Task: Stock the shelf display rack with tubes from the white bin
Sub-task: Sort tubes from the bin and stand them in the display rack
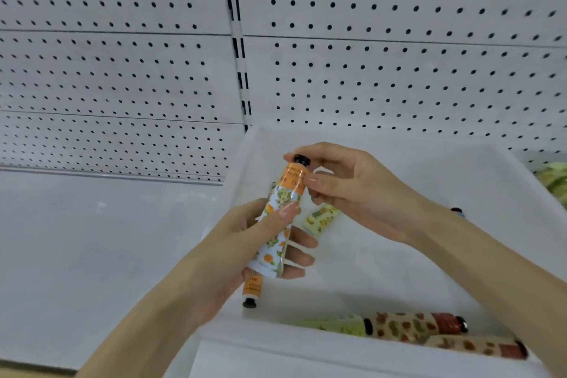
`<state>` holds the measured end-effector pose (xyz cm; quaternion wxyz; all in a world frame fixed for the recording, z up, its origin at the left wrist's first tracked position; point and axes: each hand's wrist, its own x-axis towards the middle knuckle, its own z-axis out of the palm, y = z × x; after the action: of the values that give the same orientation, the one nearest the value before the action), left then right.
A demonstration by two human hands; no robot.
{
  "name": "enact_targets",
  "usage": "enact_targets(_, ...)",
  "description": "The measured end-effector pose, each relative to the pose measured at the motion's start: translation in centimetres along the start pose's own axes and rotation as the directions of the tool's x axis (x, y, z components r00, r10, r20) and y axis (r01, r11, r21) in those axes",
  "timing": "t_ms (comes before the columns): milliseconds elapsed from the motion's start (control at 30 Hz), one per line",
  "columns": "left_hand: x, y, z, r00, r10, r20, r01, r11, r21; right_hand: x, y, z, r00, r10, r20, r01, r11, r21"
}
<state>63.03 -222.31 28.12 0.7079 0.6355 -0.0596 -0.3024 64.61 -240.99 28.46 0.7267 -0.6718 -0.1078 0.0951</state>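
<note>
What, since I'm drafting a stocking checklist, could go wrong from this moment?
1. The left hand grips the white orange-print tube with the black cap and seemingly a second orange tube hanging cap-down beneath it; that one could slip into the white plastic bin.
2. The right hand pinches the first tube at its cap end; a twist there might loosen the cap.

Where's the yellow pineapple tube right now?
Head view, centre: the yellow tube lies inside the white bin, just below the right hand, right of the orange tube gripped by the left hand.
</note>
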Motion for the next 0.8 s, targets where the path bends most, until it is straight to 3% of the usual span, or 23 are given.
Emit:
enact_targets(133, 0.3, -0.4, 0.0, 0.996, 0.016, -0.092, -0.015, 1.000, 0.012, 0.6, -0.1, -1.1, 0.998, -0.014, -0.063, 0.009, 0.997, -0.081)
enact_targets(200, 0.6, -0.6, -0.2, 0.990, 0.021, -0.138, -0.021, 1.000, 0.002, 1.2, 0.5, -2.7, 0.991, -0.022, -0.132, -0.012, 0.968, -0.249)
enact_targets(300, 1.0, -0.8, -0.5, 0.988, -0.011, -0.157, 0.009, 1.000, -0.014, 2.2, 3.2, -6.0, 0.988, 0.000, -0.156, -0.107, 0.725, -0.680)
enact_targets(367, 1.1, -1.0, -0.6, 0.991, -0.036, -0.130, 0.033, 0.999, -0.020, 2.4, 5.4, -8.0, 0.986, 0.101, -0.135, -0.169, 0.565, -0.808)
enact_targets(500, 1.2, -1.3, -0.8, 0.994, -0.044, -0.104, 0.039, 0.998, -0.053, 2.5, 7.7, -9.2, 0.967, 0.240, -0.089, -0.193, 0.458, -0.868)
enact_targets(567, 1.4, -1.4, -0.8, 0.993, -0.040, -0.109, 0.032, 0.997, -0.075, 2.7, 8.3, -9.1, 0.968, 0.238, -0.084, -0.184, 0.436, -0.881)
enact_targets(700, 1.9, -1.8, -1.3, 0.993, 0.031, -0.118, -0.030, 1.000, 0.008, 2.9, 8.7, -8.8, 0.976, 0.191, -0.101, -0.149, 0.255, -0.956)
enact_targets(800, 2.0, -2.1, -1.5, 0.992, 0.040, -0.121, -0.035, 0.999, 0.039, 2.8, 9.0, -8.8, 0.971, 0.217, -0.101, -0.159, 0.267, -0.950)
